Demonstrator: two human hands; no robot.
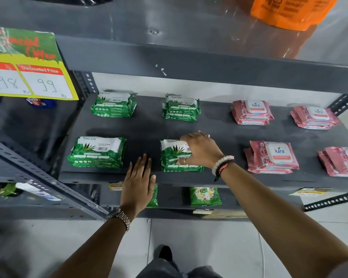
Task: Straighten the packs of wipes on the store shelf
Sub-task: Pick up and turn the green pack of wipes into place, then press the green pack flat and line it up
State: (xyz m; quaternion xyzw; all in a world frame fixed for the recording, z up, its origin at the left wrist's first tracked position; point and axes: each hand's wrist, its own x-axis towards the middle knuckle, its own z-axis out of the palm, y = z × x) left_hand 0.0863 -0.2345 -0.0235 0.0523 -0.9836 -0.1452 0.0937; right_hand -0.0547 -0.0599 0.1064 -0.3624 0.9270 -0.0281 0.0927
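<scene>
Step in hand, as judged: front-row squaring of the green aloe stacks on the dark shelf (219,178). R hand (201,151) is laid over the right end of the front-centre green stack (175,157), fingers curled round the pack's far and near edges, so the pack is gripped, not just touched. L hand (138,183) is flat and spread wide, nothing held, fingertips on bare shelf just left of that stack, palm over the front lip. Front-left green stack (97,152) sits apart, slightly skewed. Two more green stacks are at the back (114,105) (181,108). Pink packs are in four stacks at right, nearest one (272,157) fanned unevenly. Next move prob. calls for the gripped stack to be nudged square to the shelf edge, w/ L hand used as a stop; pink stacks are judged not yet done.
</scene>
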